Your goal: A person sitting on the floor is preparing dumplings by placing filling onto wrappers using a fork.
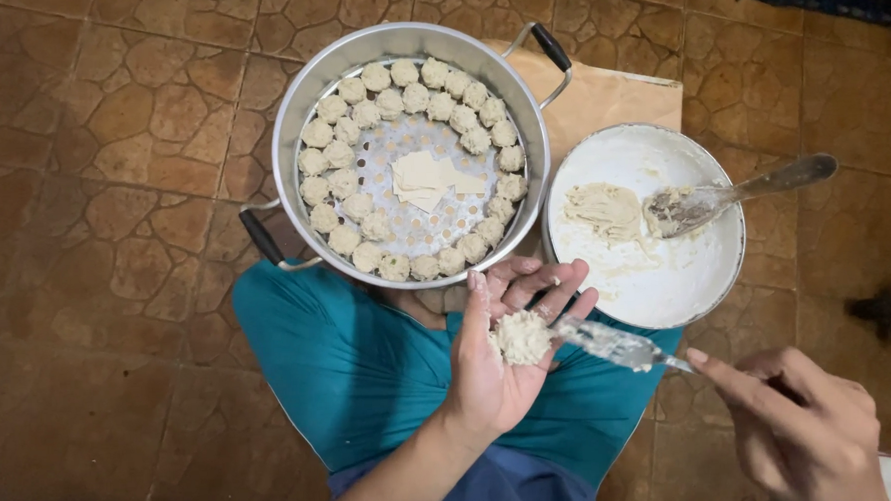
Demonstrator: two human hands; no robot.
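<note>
Pale filling sits as a lump of dumpling in my left hand, palm up, fingers loosely cupped around it, over my teal-clad lap. My right hand, at 4 o'clock in the frame, pinches the handle of a butter knife between thumb and forefinger; the smeared blade tip touches the dumpling's right edge.

At 12 o'clock from the left hand stands a metal steamer pot with two black-sleeved wire handles, on the brown stone-pattern floor. Finished dumplings ring its perforated tray in roughly two rows, thickest along the left side. A small stack of square wrappers lies at the tray's centre.

Just beside the pot, at 3 o'clock from it, is a white enamel bowl, nearly scraped out. One mound of filling sits in its upper left part. A metal spoon rests in the bowl, loaded with filling, handle pointing out toward 2 o'clock over the rim. A sheet of tan paper shows under pot and bowl.
</note>
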